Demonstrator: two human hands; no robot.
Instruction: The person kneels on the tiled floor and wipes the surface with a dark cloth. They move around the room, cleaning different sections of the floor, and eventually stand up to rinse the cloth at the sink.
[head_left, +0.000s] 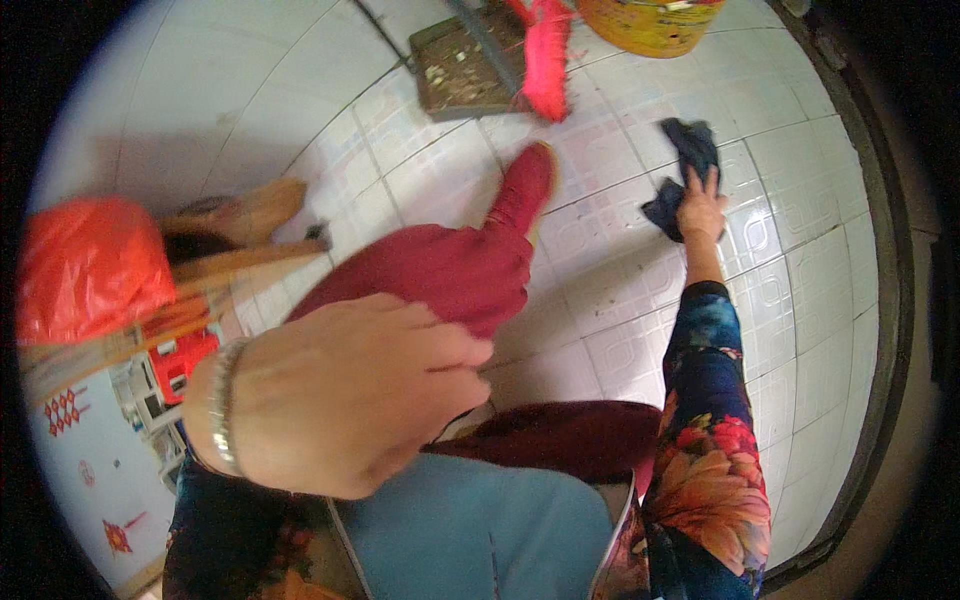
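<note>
On the right, my outstretched right hand (702, 211) presses a crumpled dark cloth (694, 142) onto the glossy tile floor (622, 292). Its fingers lie over the cloth, part of which bulges out to the left of the hand. My left hand (352, 382), with a metal bracelet (223, 412) at the wrist, is close to the camera, in front of my bent maroon-trousered leg (420, 274). Its fingers curl downward; the palm and anything inside it are hidden. My red shoe (527, 180) stands on the tiles between the two hands.
A dustpan (469, 101) holding debris and a pink-bristled broom (547, 64) are ahead, beside a yellow bucket (652, 26). At left are a red plastic bag (94, 270) and wooden furniture (262, 259). A dark edge (889, 300) bounds the floor at right.
</note>
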